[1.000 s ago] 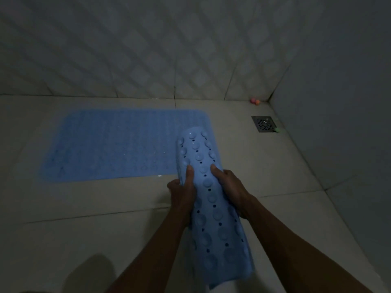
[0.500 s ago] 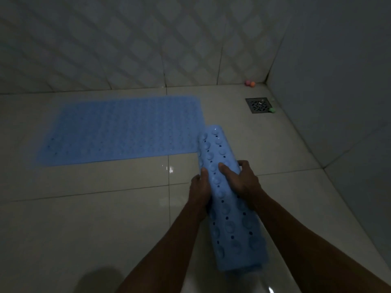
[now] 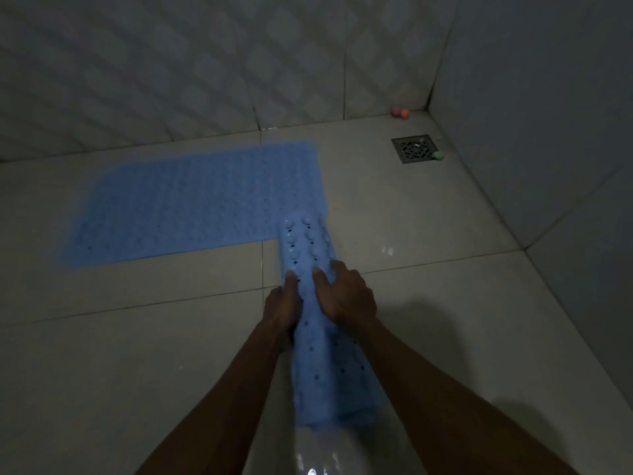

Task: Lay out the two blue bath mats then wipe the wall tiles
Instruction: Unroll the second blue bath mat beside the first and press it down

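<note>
We hold the second bath mat (image 3: 318,323), folded or rolled lengthwise, with both hands at its middle. The left hand (image 3: 281,308) grips its left edge, thumb on top; the right hand (image 3: 346,296) curls over its right edge, fingers pressed onto the suction-cup face. The mat's long axis runs straight away from us — near end low in the frame, far end over the near right corner of the first bath mat (image 3: 191,204). That first mat lies flat on the floor tiles (image 3: 428,228) beside the wall tiles (image 3: 171,63), its long axis left to right, so the two stand crosswise. In our judgement, the held mat must turn parallel before spreading. The floor drain (image 3: 415,148) sits well apart, far right.
</note>
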### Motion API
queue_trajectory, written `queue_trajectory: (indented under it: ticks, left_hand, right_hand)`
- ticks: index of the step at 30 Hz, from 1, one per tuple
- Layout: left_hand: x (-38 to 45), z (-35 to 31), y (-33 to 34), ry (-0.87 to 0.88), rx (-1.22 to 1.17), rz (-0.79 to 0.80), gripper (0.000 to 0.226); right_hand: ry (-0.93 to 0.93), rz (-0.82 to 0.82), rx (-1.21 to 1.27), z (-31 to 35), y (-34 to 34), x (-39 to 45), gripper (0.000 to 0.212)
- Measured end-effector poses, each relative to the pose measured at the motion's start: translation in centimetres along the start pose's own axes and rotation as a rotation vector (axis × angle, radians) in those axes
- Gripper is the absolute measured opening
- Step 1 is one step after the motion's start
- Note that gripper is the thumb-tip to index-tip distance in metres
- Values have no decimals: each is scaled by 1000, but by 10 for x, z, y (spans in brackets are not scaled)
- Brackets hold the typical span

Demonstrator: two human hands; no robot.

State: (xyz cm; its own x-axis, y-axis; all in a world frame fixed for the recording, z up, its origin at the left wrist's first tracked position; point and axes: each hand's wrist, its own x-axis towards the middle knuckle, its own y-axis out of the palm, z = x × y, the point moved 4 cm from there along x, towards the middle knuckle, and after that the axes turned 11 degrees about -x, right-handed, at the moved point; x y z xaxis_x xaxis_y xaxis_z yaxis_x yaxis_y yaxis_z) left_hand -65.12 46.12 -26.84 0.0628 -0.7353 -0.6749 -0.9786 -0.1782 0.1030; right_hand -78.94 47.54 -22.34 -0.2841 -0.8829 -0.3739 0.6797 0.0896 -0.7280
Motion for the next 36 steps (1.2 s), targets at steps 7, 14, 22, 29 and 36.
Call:
queue_trajectory:
  ticks: [7,14,22,29,36]
  left_hand:
    - [-22,-9,-20,125,169,-82,61]
    - [-15,-10,-23,187,187,-88,56]
    - [-15,-16,-34,224,332,-5,60]
    - [-13,-14,-58,208,323,2,75]
    - [-18,-11,-84,164,297,43,75]
  right_hand:
    - [3,-9,-133,-3,30,-16,71]
    - [33,111,49,-2,53,-18,82]
    - [-9,39,-2,4,59,-21,81]
    - [-12,-103,64,14,63,-28,75]
    - [-1,13,130,22,82,-37,72]
